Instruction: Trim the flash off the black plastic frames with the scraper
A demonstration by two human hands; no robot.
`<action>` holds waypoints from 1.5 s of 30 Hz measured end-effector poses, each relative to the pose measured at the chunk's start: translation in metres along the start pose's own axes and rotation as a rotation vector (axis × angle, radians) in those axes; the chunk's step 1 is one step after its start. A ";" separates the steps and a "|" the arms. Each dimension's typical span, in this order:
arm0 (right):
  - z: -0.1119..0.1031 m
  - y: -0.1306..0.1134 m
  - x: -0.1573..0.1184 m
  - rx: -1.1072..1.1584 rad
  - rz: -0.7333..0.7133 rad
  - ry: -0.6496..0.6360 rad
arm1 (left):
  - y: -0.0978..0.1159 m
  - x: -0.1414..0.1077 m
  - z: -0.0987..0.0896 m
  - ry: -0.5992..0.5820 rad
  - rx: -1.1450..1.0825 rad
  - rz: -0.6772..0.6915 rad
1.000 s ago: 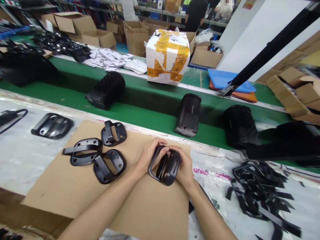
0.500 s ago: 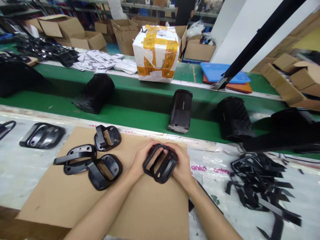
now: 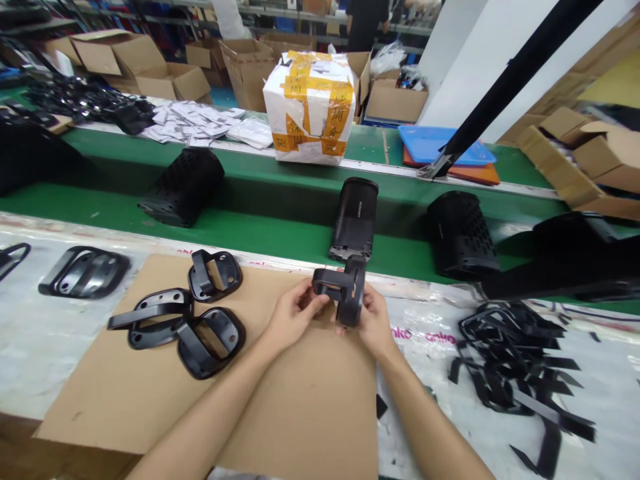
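Observation:
Both my hands hold a black plastic handle bracket [image 3: 353, 293] above the cardboard sheet [image 3: 300, 413]. It is turned edge-on, with its loop pointing left. My left hand [image 3: 295, 313] closes its thumb and fingers at the loop end. My right hand [image 3: 374, 323] grips the plate from the right; some of its fingers are hidden behind the part. To the left on the cardboard lie several similar black handle brackets [image 3: 215, 275]. Another such bracket [image 3: 85, 272] rests on the plastic-covered bench further left.
Black perforated housings [image 3: 354, 217] stand spaced along the green conveyor [image 3: 270, 233]. Black strips [image 3: 515, 367] lie heaped at the right. Behind the belt are a taped white box [image 3: 310, 107], a blue tray [image 3: 447, 143] and a slanted black post [image 3: 505, 80].
The held bracket has turned from facing up to edge-on and shifted slightly right and away. My left hand has moved to its loop. The housings have slid a little left in view.

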State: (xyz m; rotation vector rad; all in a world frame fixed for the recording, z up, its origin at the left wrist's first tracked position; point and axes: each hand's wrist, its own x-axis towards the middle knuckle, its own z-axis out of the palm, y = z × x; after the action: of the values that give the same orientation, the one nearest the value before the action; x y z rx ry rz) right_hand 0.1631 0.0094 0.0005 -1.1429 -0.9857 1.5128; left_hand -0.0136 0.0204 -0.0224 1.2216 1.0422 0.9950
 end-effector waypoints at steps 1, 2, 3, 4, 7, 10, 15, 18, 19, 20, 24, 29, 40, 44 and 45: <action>-0.002 0.001 0.000 0.006 -0.001 0.004 | 0.001 0.000 0.001 -0.007 -0.051 -0.017; -0.003 0.002 0.001 0.004 -0.011 0.012 | 0.003 0.000 0.002 -0.017 -0.100 -0.027; -0.003 0.004 0.002 0.001 -0.025 0.019 | 0.005 0.000 0.001 -0.023 -0.144 -0.031; -0.004 0.005 0.003 -0.003 -0.038 0.015 | 0.007 0.000 0.001 -0.024 -0.179 -0.033; -0.002 0.008 0.004 -0.036 -0.068 -0.018 | 0.014 0.001 -0.003 -0.008 -0.226 -0.028; 0.000 0.007 0.005 -0.060 -0.073 -0.019 | 0.016 0.001 -0.006 -0.002 -0.235 -0.009; -0.001 0.005 0.006 -0.059 -0.074 -0.014 | 0.016 0.002 -0.005 -0.014 -0.280 0.013; -0.001 0.006 0.006 -0.079 -0.099 -0.026 | 0.017 0.001 -0.006 -0.041 -0.370 0.005; 0.000 0.006 0.006 -0.091 -0.108 -0.029 | 0.018 0.001 -0.007 -0.063 -0.419 -0.004; 0.000 0.006 0.006 -0.106 -0.118 -0.030 | 0.019 0.000 -0.008 -0.090 -0.473 -0.019; 0.003 0.007 0.007 -0.141 -0.146 -0.025 | 0.024 -0.003 -0.010 -0.177 -0.643 -0.084; 0.000 0.007 0.007 -0.174 -0.266 0.103 | 0.026 -0.005 -0.012 -0.227 -0.719 -0.114; 0.005 0.012 0.005 -0.050 -0.175 0.105 | 0.018 0.002 -0.014 -0.096 -0.867 -0.301; 0.000 0.018 0.007 -0.113 -0.180 0.109 | 0.015 0.003 -0.011 -0.112 -0.863 -0.309; -0.003 0.022 0.007 -0.162 -0.208 0.137 | 0.017 0.002 -0.010 -0.124 -0.830 -0.280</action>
State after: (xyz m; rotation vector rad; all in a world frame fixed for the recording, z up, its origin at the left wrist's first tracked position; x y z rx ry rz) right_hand 0.1608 0.0120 -0.0221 -1.2006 -1.1117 1.1921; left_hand -0.0228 0.0264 -0.0058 0.4323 0.5704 0.9661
